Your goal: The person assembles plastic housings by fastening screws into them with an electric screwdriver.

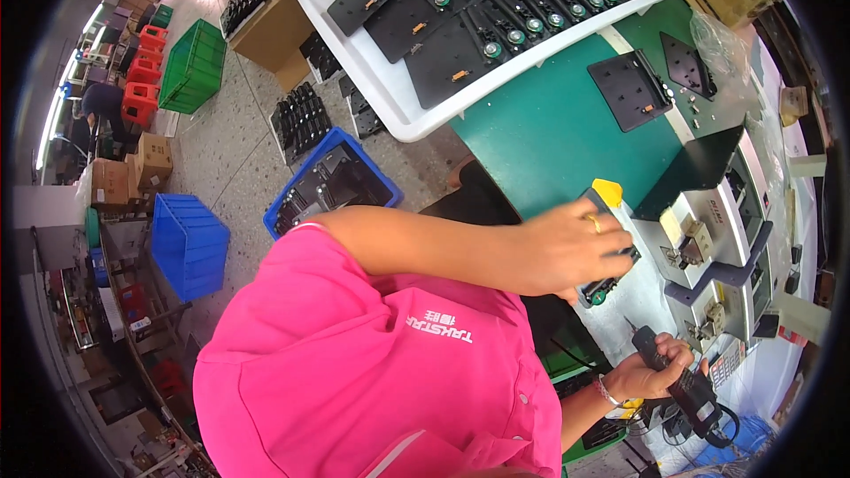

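My left hand (575, 248), with a ring on one finger, reaches across my body and curls over a black part (602, 290) with a green round piece at its end. A yellow piece (608, 192) sticks out beyond the hand; most of the part is hidden under the fingers. Lower down, my right hand (651, 376) is wrapped round a black corded electric screwdriver (690, 397). Its thin bit points up toward the black part without touching it. Two silver screw feeders (708, 221) stand just beyond both hands.
A white tray (403, 128) of black plates with round green-rimmed pieces sits at the far side of the green table (513, 142). Near it lie a loose black plate (629, 88) and small screws. Blue bins (188, 243), a green crate (192, 66) and cartons stand on the floor.
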Demonstrator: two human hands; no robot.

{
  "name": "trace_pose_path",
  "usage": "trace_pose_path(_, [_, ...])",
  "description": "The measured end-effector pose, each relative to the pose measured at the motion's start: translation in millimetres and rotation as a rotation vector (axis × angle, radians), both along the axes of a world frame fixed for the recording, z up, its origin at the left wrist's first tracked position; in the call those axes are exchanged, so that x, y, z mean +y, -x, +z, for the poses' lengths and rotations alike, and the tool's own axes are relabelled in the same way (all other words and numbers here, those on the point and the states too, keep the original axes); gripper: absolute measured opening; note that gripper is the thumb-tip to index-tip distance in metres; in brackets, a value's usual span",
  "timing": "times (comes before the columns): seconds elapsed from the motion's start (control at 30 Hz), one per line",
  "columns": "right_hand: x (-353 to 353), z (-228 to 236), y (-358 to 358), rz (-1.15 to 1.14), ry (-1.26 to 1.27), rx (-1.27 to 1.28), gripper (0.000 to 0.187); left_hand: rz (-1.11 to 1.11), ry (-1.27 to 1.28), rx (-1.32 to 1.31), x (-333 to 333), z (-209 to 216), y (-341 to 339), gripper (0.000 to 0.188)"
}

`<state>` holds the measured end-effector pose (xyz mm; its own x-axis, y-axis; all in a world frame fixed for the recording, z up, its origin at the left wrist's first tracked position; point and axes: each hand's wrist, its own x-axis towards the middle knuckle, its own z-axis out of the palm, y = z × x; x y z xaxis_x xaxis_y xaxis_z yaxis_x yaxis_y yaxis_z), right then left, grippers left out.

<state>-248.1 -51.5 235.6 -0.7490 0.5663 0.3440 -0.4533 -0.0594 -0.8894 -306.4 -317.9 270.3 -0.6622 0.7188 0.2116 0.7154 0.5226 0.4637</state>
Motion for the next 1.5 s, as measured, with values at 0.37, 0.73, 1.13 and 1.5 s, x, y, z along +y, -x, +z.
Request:
trace_pose_path(0.37, [-4.1, 7.3, 1.0, -0.051, -0.056, -0.056, 0.044, 1.108, 0.373, -0.228, -235.8, 10.1, 54.3, 0.025])
trace_pose_path(0.73, [-10.6, -0.7, 4.4, -0.077, 0.043, 0.042, 0.056, 0.885, 0.312, -0.095, -257.8, -19.5, 68.1, 0.025])
trace_pose_path(1.13, [-8.4, 3.6, 5.4, -0.045, -0.032, 0.165, 0.048, 0.875, 0.175, -0.041, -195.0, 25.5, 51.6, 0.016])
trace_pose_path(1.5, [8.2, -13.4, -3.5, 0.030, 0.127, 0.073, 0.052, 0.381, -0.098, 0.147, -60.2, 4.7, 16.4, 0.016])
